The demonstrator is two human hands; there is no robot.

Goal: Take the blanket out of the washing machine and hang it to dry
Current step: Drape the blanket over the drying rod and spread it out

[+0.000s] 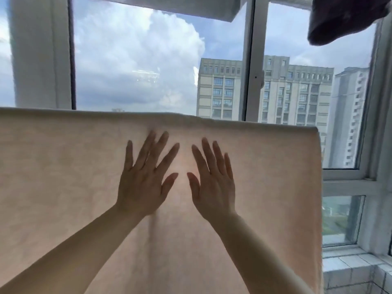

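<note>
Reaching up from the lower frame, we spread our left hand point(142, 181) and right hand point(214, 183) wide, fingers straight, gripping nothing, flat against the pale peach fleece blanket point(63, 166). It hangs draped, top fold running left-right across mid-frame, both hands equally near; beyond, the white-framed window point(252, 60).

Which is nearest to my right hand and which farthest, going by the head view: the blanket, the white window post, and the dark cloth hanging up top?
From the right hand:
1. Blanket: directly under the spread fingers, draped across the front.
2. White window post: above the hand, behind the blanket's top edge.
3. Dark cloth: top right corner, hanging high overhead.
</note>
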